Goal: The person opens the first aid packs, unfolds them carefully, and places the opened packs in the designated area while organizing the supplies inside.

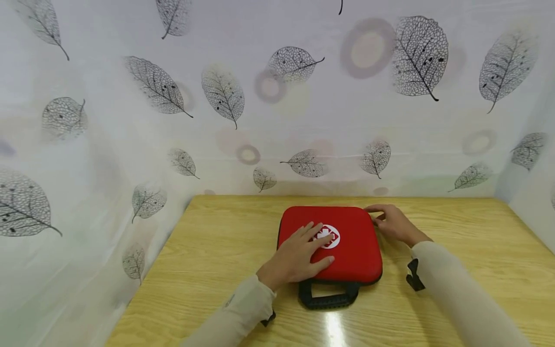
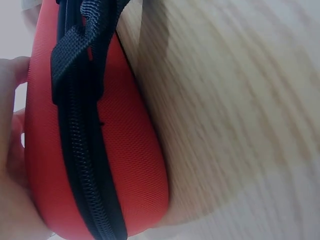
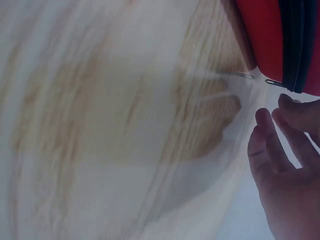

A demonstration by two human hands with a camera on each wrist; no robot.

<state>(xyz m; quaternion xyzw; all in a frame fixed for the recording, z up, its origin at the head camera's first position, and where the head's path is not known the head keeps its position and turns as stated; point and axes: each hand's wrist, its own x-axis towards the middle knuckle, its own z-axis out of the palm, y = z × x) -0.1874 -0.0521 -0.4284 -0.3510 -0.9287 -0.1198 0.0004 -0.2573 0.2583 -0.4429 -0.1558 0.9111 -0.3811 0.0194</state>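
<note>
red case lies flat on wooden table, black handle at near side. left hand rests flat on case, fingers spread, partly covering white emblem. right hand at far right corner, relaxed, fingers loosely bent, just beside zipper pull.

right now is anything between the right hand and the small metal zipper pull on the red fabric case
Nothing visible; the right hand is close beside the zipper pull on the red case.
</note>
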